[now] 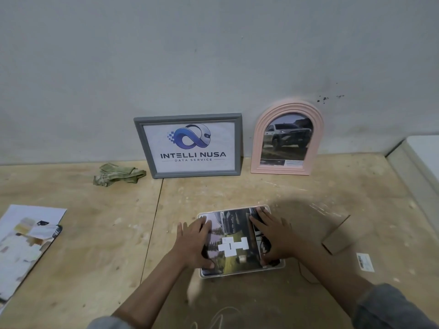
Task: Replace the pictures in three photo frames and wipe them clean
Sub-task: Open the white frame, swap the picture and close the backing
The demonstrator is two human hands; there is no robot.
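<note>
Left hand (193, 243): flat, fingers extended, pressing on the left part of the picture stack; grips nothing.
Right hand (273, 236): flat, fingers spread, pressing on the right part of the same stack; thumb near the lower edge.
White frame (241, 274): lying flat on the wooden surface (95, 233), near the person, between both forearms. Holds loose printed pictures (234, 238), overlapping, not yet squared to the rim.
Grey frame (188, 146): upright against the wall, logo print inside.
Pink arched frame (287, 138): upright against the wall, just beside the grey one, vehicle print inside.
Cloth (118, 174): crumpled, left of the grey frame, well apart from the hands.
Cardboard piece (336, 237): right of the white frame; possibly its backing.
Loose prints (26, 238): far left.

Handling, judged: prints are thin, light, glossy, likely to slide and crease; steer by flat palms, lift by edges. Frame appears light and rigid; take by opposite long rims, any glazing treated as fragile.
</note>
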